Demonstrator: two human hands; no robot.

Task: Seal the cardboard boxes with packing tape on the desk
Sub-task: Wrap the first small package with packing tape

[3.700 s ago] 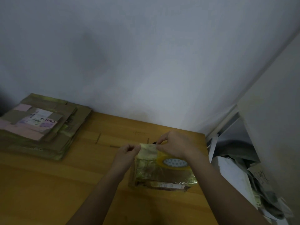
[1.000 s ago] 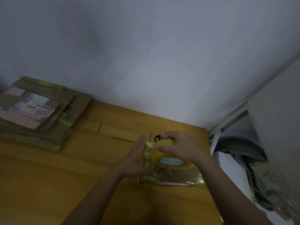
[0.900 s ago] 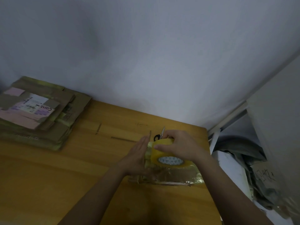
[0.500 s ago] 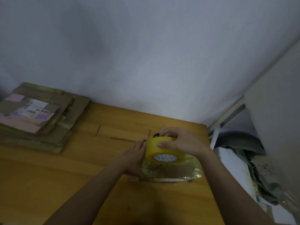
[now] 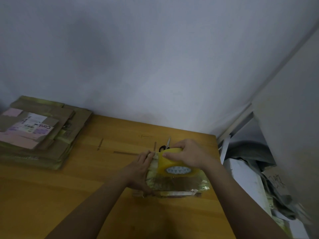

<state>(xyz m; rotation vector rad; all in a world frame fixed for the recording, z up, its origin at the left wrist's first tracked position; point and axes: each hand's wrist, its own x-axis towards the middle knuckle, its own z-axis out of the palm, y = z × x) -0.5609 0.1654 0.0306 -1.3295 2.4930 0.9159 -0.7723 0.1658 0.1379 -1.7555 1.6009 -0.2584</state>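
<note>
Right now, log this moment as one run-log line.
step: taping box | right hand: grips tape roll on box | left hand: flat against box's left side | scissors: behind roll, untouched

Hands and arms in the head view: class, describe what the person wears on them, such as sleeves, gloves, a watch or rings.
Both forearms are bare as far as the frame shows, with no sleeve in view. The left hand and right hand wear no gloves. No watch, bracelet or ring shows, though the dim light could hide small items.
</note>
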